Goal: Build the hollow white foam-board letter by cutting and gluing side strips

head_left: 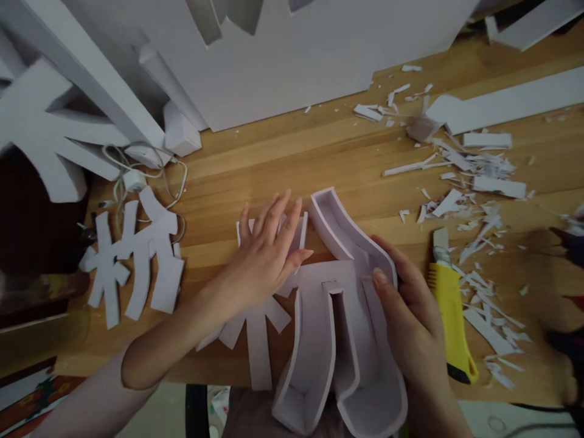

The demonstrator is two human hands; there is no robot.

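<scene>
Right hand (pixel 413 316) pinches hollow white shape (pixel 314 331) by its right wall, thumb inside, fingers outside. Left hand (pixel 267 258), fingers spread open, palm down over white cutout (pixel 258 344).

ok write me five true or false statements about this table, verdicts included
1. The right hand holds the wall of a white, hollow, foam-like shape. True.
2. A yellow-handled utility knife lies on the brown wooden table. True.
3. The left hand is gripping the knife. False: it is spread over a white piece with splayed arms.
4. Most loose cuttings lie at the picture's left. False: the thin white scraps lie mostly at the right.
5. A white cut-out character lies at the picture's left. True.
</scene>
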